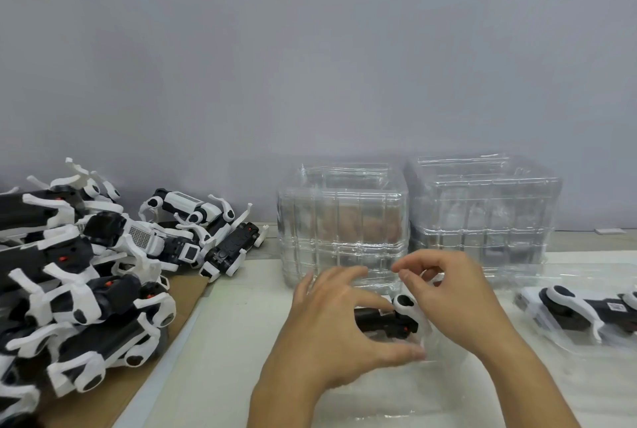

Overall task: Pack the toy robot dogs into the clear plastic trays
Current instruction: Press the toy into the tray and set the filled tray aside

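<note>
- Nearest the camera lies a clear plastic tray [396, 383] on the white-covered table [220, 341], right under both hands, where a toy can be pressed down into it.
- Left hand [331, 327] arches over a black-and-white toy robot dog [389, 319], fingers spread and curled round its body, thumb low by the tray edge; it seems to be seating the toy.
- Right hand [448, 300] has its fingers bent at the dog's white leg end, thumb and forefinger drawn close; whether they actually pinch anything I cannot tell, because of blur.
- To the right, a packed tray [579, 317] already holds a dog, set aside out of the working spot.
- Behind the hands stand two stacks of empty trays [344, 221], within easy reach for the next one.
- On the left, unpacked dogs [89, 276] are heaped on brown cardboard [186, 293], so plenty of the job looks left.
</note>
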Demonstrator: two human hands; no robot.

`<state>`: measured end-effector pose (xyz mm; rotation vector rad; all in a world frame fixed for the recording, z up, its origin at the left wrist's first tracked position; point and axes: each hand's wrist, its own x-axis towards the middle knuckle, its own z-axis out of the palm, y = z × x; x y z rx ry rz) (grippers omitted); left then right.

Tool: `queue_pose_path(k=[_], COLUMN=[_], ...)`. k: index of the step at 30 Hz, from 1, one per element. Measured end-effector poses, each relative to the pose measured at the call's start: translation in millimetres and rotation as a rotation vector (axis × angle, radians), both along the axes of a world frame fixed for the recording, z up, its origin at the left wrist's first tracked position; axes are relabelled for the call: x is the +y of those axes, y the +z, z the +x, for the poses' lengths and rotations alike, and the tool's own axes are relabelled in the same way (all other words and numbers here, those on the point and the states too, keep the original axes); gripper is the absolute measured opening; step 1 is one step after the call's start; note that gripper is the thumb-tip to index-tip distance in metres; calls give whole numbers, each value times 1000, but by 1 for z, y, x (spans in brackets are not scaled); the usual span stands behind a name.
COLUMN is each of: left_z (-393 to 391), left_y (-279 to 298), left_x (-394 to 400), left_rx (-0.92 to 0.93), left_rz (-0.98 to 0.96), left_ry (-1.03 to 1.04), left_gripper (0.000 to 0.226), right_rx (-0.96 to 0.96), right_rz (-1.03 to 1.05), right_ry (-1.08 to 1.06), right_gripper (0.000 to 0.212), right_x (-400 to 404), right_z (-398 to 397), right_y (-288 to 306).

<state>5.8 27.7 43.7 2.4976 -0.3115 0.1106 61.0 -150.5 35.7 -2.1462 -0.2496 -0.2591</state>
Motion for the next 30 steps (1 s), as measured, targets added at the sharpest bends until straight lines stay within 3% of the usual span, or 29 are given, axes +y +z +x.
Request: queue_pose_path(k=[7,14,21,30], left_z=[-3,-2,-9,-19], left_y=[6,3,6,25], left_x=[-3,-3,-11,-13], left_rx=[165,163,55,-298], left_rz=[146,206,244,411], left_ry=[4,20,36,56], left_gripper=[85,78,77,79], right_rx=[3,-7,-70,-116], right_rz=[2,60,156,694], right_ry=[-6,-10,-81,-140], right_gripper=[24,24,25,24], right_x=[1,3,5,-5], right_z=[1,-1,-14,-28], right_y=[0,-1,-1,1])
